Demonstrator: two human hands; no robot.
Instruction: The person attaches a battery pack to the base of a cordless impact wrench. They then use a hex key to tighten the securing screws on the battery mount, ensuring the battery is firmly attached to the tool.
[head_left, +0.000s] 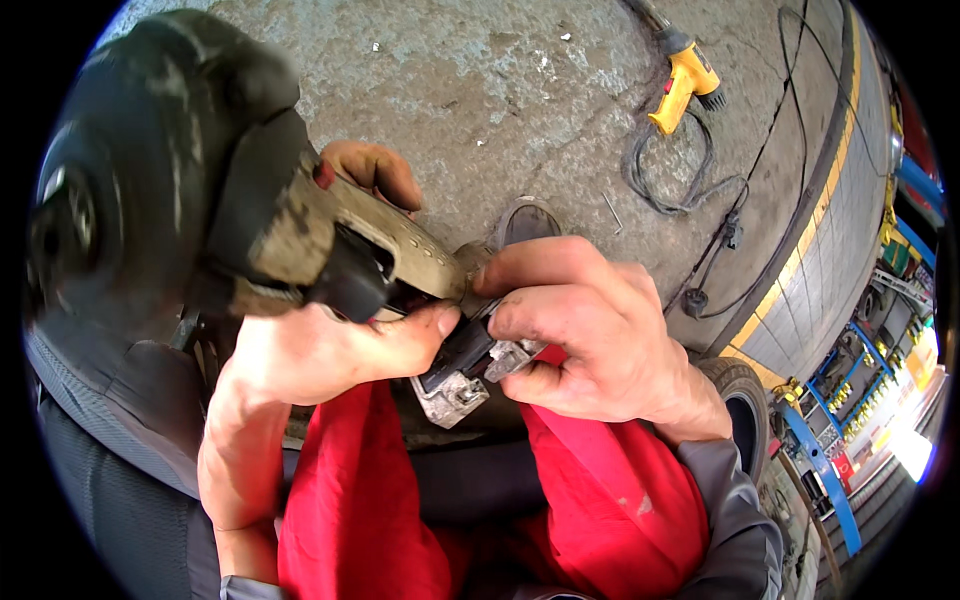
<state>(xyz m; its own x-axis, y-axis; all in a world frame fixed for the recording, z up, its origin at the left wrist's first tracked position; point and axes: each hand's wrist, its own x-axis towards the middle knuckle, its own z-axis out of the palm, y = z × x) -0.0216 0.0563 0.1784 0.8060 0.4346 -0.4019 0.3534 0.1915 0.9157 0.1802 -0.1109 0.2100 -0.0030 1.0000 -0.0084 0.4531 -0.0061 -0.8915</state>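
Note:
My left hand (pixel 320 345) grips a dusty perforated brake disc (pixel 400 240) from below, thumb pointing right and fingertips curling over its far edge. My right hand (pixel 590 330) is closed on a grey metal brake caliper (pixel 460 375) that sits over the disc's rim at the middle of the view. A dark round hub and tyre (pixel 130 170) fill the upper left, just behind the disc. Red trouser legs (pixel 360 500) lie below both hands.
A yellow power tool (pixel 685 85) with a coiled black cable (pixel 670 175) lies on the rough concrete floor (pixel 480 90) at the upper right. A yellow-edged kerb (pixel 800 250) curves down the right. Another tyre (pixel 745 400) sits by my right wrist, with blue racks (pixel 830 480) beyond.

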